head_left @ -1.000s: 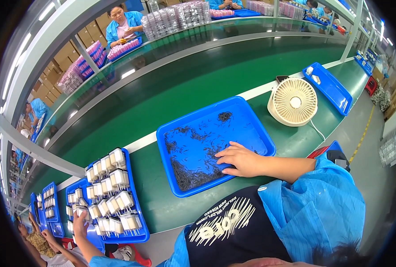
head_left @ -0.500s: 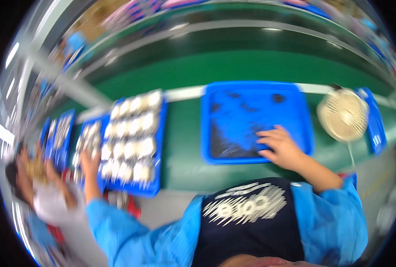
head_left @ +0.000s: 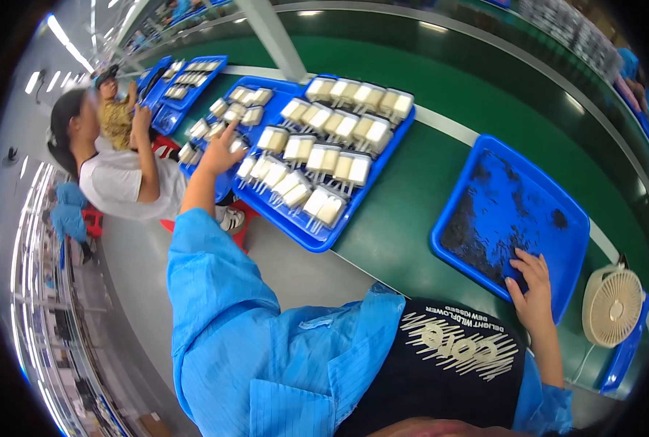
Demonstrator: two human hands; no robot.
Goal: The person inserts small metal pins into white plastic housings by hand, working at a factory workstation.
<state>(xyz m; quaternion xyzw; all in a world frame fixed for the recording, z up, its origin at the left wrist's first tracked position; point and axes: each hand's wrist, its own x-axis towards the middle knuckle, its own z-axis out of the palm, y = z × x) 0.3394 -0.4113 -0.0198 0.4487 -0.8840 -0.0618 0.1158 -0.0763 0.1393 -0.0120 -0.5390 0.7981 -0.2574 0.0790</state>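
My left hand (head_left: 221, 154) reaches over a blue tray (head_left: 284, 85) of cream-white blocks with prongs. Its index finger is stretched out near the blocks (head_left: 252, 115), and I see nothing held in it. Beside this tray, a fuller blue tray (head_left: 399, 132) carries rows of similar white blocks (head_left: 324, 156) with thin metal prongs. On the right, my right hand (head_left: 533, 282) rests over the near side of a blue tray (head_left: 573, 240), fingers apart. Small dark pieces (head_left: 470, 237) lie scattered and heaped in that tray.
A cream fan (head_left: 613, 306) stands on the green bench (head_left: 397, 218) at the far right, by another blue tray (head_left: 625, 349). A post (head_left: 270, 36) rises behind the left trays. A person in white (head_left: 124, 175) and another person (head_left: 115, 113) sit further left.
The view has swung left, so the trays show further right and the neighbouring people are clearer. My left hand stays over the left tray, my right over the dark pieces' tray.
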